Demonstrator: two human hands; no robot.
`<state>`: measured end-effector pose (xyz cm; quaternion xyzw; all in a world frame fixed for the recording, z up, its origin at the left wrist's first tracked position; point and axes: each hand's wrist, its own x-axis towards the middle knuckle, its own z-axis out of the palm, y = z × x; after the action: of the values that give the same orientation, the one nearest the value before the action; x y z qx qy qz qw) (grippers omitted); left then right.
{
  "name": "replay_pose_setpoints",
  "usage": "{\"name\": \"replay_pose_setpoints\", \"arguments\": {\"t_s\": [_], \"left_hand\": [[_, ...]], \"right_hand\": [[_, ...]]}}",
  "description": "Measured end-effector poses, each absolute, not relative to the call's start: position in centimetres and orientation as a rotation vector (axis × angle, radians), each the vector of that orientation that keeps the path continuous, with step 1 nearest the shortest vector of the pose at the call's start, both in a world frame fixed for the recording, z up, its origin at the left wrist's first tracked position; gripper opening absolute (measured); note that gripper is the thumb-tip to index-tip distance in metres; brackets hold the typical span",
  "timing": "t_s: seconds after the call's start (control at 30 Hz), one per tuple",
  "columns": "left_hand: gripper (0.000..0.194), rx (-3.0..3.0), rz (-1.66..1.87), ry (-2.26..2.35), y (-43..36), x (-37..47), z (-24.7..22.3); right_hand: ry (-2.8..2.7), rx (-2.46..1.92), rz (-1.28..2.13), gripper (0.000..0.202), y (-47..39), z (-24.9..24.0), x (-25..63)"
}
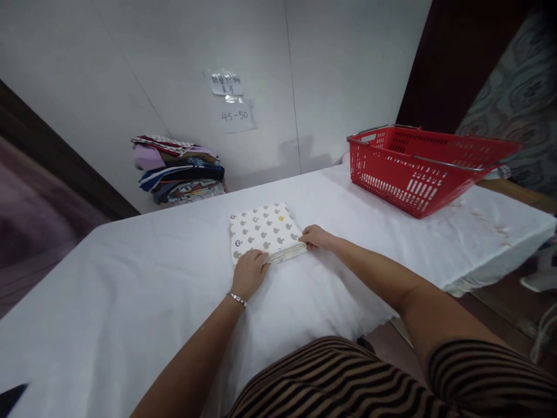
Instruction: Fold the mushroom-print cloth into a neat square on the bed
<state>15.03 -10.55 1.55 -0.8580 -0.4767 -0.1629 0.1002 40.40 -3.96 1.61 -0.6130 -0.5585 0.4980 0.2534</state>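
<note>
A folded white cloth (pixel 263 226) lies flat on the white-covered table (pixel 165 302). Grey rounded shapes are printed on it, along with a few purple outlines and a yellow spot. Its layered fold edge faces me. At the near left corner, my left hand (pixel 250 270) grips this edge, with fingers on top and the thumb toward the side. My right hand (pixel 317 237) pinches the near right corner between thumb and fingers. The cloth's underside is hidden.
A red plastic basket (pixel 391 168) with metal handles stands at the table's right rear. Behind the far edge rises a stack of folded garments (pixel 180 171). Paper notes (pixel 235 116) are taped to the pale wall. A dark object (pixel 12 397) pokes in at lower left.
</note>
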Motion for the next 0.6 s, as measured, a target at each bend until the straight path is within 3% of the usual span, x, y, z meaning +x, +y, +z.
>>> {"name": "replay_pose_setpoints", "arguments": {"t_s": [0.1, 0.2, 0.33, 0.4, 0.6], "left_hand": [[0.019, -2.534, -0.489, -1.405, -10.7, 15.0, 1.5], [0.018, -2.528, -0.502, -1.408, -10.8, 15.0, 1.4], [0.019, -2.51, -0.521, -1.408, -10.8, 14.9, 1.2], [0.019, -2.505, -0.537, -1.405, -10.9, 14.9, 1.1], [0.019, -2.501, -0.577, -1.402, -11.1, 14.7, 0.8]], "right_hand": [[-1.659, -1.732, 1.205, 0.019, -4.3, 1.8, 40.5], [-1.878, -1.772, 0.77, 0.034, -4.6, 3.0, 39.7], [-2.103, -1.366, 0.319, 0.049, -4.5, 4.3, 37.2], [-2.23, -1.259, 0.308, 0.053, -4.2, 4.0, 36.0], [-2.412, -1.477, 0.435, 0.056, -3.4, 1.5, 34.9]]}}
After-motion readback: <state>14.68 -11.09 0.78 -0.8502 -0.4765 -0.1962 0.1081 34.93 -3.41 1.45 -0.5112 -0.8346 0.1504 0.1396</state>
